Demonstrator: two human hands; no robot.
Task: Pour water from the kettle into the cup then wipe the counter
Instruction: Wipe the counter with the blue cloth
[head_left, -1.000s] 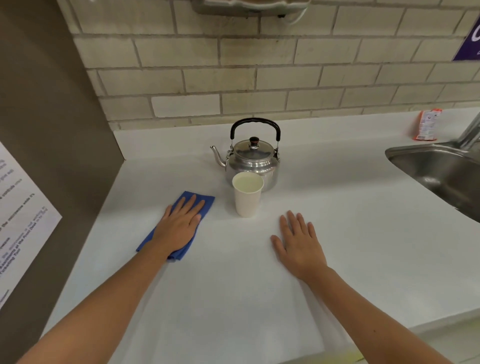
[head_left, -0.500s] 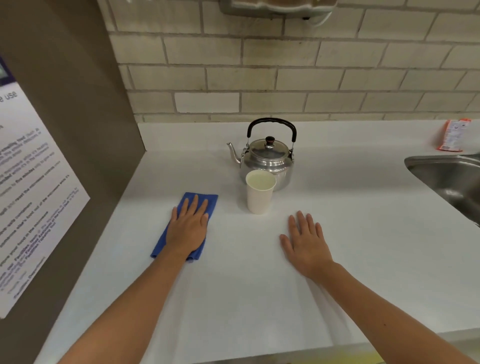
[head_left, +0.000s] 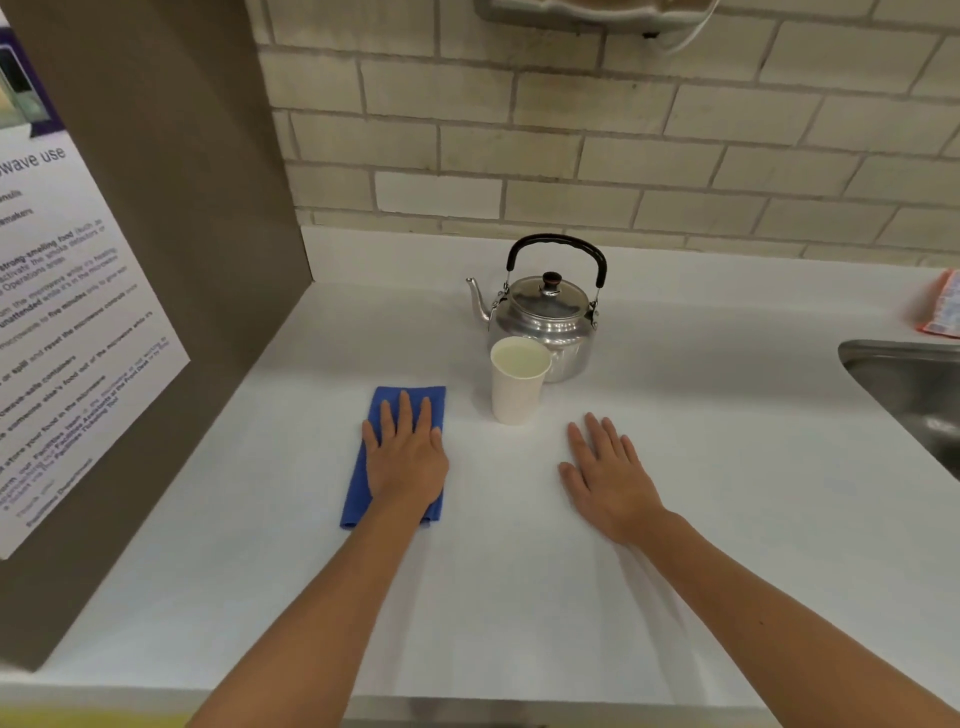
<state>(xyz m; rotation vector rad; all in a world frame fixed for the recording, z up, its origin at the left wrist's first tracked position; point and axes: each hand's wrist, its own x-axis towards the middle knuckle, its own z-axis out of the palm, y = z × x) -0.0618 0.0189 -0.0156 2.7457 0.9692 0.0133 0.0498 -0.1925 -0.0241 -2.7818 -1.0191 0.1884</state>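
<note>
1 kettle (head_left: 543, 325), steel, blk handle upright, rear-centre of counter (head_left: 727, 441). 1 paper cup (head_left: 518, 379), liquid inside, just in front of kettle, w/ rims overlapping in view. 1 blue cloth (head_left: 405, 402), folded, left of cup. 1 sink (head_left: 914, 384), right edge. 2 hands: left hand (head_left: 408, 457) flat, fingers spread, pressing on cloth, not gripping. Right hand (head_left: 608, 475) flat, palm down on bare counter, holding nothing.

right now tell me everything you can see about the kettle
The kettle is a small, round, shiny metal pot, upright on the white counter near the brick wall. A black arched handle stands raised over it, and a domed lid with a dark knob is on. Its thin curved spout points left. The white paper cup, filled with pale liquid, stands right in front of it, hiding part of its base; contact between them cannot be judged. Neither hand touches it.
</note>
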